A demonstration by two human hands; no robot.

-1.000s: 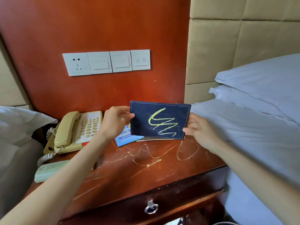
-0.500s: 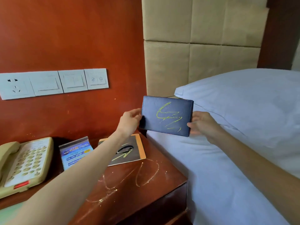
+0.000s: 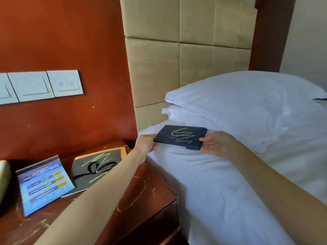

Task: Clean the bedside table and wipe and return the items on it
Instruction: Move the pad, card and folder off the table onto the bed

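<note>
A dark blue folder [image 3: 180, 137] with a yellow-green scribble lies flat on the white bed sheet [image 3: 203, 183], just below the pillows. My left hand [image 3: 145, 145] pinches its left edge. My right hand [image 3: 216, 143] holds its right edge with thumb and fingers. On the wooden bedside table [image 3: 141, 191], marked with chalky scribbles, lie a dark card with an orange border [image 3: 96, 167] and a standing blue leaflet [image 3: 44, 184].
A cream telephone [image 3: 3, 179] shows at the far left edge. White wall switches [image 3: 65, 83] sit on the red-brown panel. Two white pillows [image 3: 247, 96] lie against the padded beige headboard [image 3: 185, 50].
Both hands carried the blue folder from above the table rightward and down onto the bed. The view turned right with it, leaving the telephone almost out of frame.
</note>
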